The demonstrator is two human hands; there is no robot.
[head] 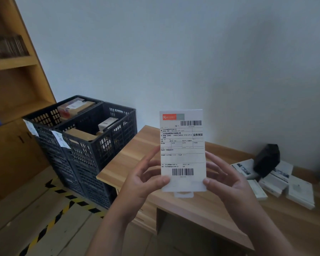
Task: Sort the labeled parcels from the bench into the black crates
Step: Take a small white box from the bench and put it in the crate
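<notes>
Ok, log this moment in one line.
parcel: upright, label toward camera | left hand: holding | right hand: holding | black crates: partly filled | bench: more parcels waiting

1. Dim, bluish indoor light; no lamp or window shows.
2. Soft shadows darken the wall [248, 61] toward the right and the space under the bench [137, 145].
3. Wide-angle distortion tilts the shelf unit [13, 80] at the left edge.
4. The parcel [183, 150] label's fine print is blurred; no glare.
</notes>
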